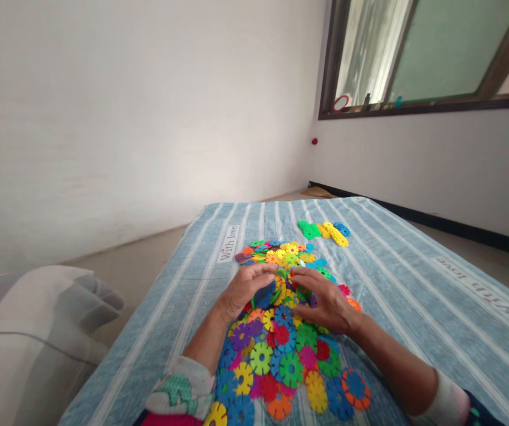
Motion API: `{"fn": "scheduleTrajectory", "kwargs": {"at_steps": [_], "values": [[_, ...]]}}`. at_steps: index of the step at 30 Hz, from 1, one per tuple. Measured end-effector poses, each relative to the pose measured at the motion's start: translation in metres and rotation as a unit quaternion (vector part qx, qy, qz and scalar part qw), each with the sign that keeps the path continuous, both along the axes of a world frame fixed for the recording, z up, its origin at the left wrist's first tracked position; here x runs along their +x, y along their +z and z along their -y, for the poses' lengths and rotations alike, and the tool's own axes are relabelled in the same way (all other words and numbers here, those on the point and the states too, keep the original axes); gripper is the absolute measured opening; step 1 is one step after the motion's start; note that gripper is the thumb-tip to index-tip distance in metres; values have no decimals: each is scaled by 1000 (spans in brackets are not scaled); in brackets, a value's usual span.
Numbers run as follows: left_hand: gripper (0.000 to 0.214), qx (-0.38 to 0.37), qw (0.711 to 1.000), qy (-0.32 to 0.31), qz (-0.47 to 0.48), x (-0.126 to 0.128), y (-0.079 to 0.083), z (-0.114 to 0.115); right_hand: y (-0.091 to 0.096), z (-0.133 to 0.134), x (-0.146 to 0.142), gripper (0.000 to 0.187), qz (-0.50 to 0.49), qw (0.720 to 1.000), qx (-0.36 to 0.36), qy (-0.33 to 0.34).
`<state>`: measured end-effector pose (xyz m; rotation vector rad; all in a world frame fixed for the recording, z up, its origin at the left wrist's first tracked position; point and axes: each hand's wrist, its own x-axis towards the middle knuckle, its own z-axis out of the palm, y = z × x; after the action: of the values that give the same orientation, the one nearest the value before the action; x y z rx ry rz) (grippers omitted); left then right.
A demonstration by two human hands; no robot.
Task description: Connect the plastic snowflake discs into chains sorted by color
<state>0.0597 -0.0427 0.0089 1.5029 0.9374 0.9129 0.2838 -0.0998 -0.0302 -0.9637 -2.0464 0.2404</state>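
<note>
A heap of colourful plastic snowflake discs point(281, 349) lies on a blue striped mattress point(414, 296). My left hand point(247, 287) rests on the heap with its fingers curled round a blue disc point(264, 294). My right hand point(323, 302) lies beside it, fingers pinched together on small discs at the middle of the pile; what it holds is too small to name. The fingertips of both hands nearly meet. Farther back sits a joined row of green, yellow and blue discs point(324, 231).
A white bundle of cloth or bag point(36, 331) lies left of the mattress. Bare floor point(139, 254) runs along the white wall. A window point(427, 53) is at the upper right, with small items on its sill.
</note>
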Motion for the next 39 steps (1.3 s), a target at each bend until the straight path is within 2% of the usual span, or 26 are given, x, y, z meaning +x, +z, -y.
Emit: {"fn": "scheduleTrajectory", "kwargs": {"at_steps": [4,9,13,15,17,20,24,27,30,32,34,37,39], "values": [[34,-11,999,7,43,-2,-1,-3,8,9,8,48,-49,999,-14,-15],[37,-22,994,66,85,-10,1,-8,7,15,35,33,-69,986,-33,-148],[35,-15,982,161,102,-22,-4,-17,-5,25,58,44,-57,950,-94,-293],[35,-19,974,203,101,-27,-9,-22,-12,37,60,53,-45,942,-140,-303],[35,-20,967,235,99,-30,-13,-26,-18,52,56,60,-30,949,-160,-271],[32,-18,961,257,101,-30,-18,-29,-26,69,40,67,-11,962,-150,-227],[28,-19,963,252,92,-28,-22,-28,-34,62,22,69,-4,966,-134,-220],[27,-24,964,248,94,-27,-23,-27,-29,49,16,65,-7,969,-107,-221],[27,-29,964,245,96,-27,-22,-26,-14,54,0,51,20,979,-23,-202],[28,-34,965,242,97,-27,-22,-25,-1,70,-22,36,62,990,31,-119],[29,-39,966,237,98,-28,-21,-25,8,90,-53,33,120,991,55,-8],[30,-47,967,228,102,-33,-18,-26,10,109,-102,31,209,959,117,153],[29,-63,966,226,111,-38,-16,-28,6,108,-126,24,236,935,169,202]]}}
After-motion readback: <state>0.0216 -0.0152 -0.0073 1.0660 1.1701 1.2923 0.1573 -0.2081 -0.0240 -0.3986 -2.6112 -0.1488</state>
